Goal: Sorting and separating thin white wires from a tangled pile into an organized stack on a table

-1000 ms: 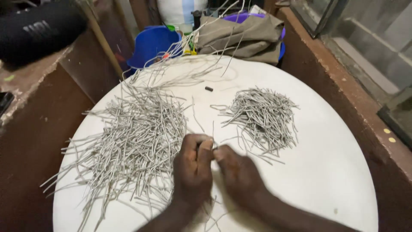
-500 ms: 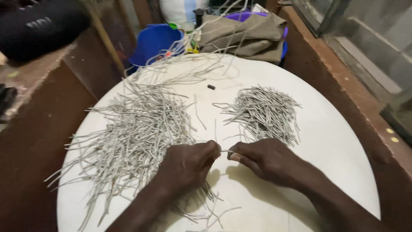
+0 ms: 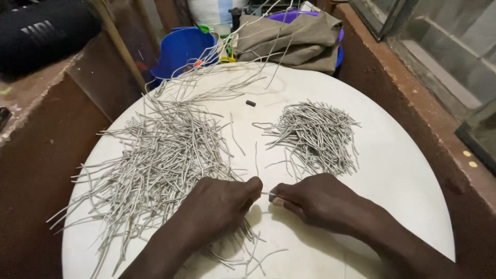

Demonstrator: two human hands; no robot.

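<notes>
On a round white table (image 3: 392, 170) lie two heaps of thin grey wire pieces. The large, loose heap (image 3: 160, 155) of longer pieces spreads over the left half. A smaller, tidier heap (image 3: 316, 135) of shorter pieces lies at the right. My left hand (image 3: 219, 206) and my right hand (image 3: 315, 199) meet near the front middle, and both pinch the ends of one short grey wire piece (image 3: 267, 195) held level between them. My left hand rests over the near edge of the large heap.
A small dark bit (image 3: 250, 103) lies on the table toward the back. Behind the table stand a blue bucket (image 3: 178, 49) and a folded grey-brown cloth (image 3: 294, 36). A black speaker (image 3: 41, 31) sits on the brown ledge at left. Brown walls close both sides.
My hands have drawn apart from a close clasp, the right one shifting right, and a short wire piece now shows stretched between their fingertips.
</notes>
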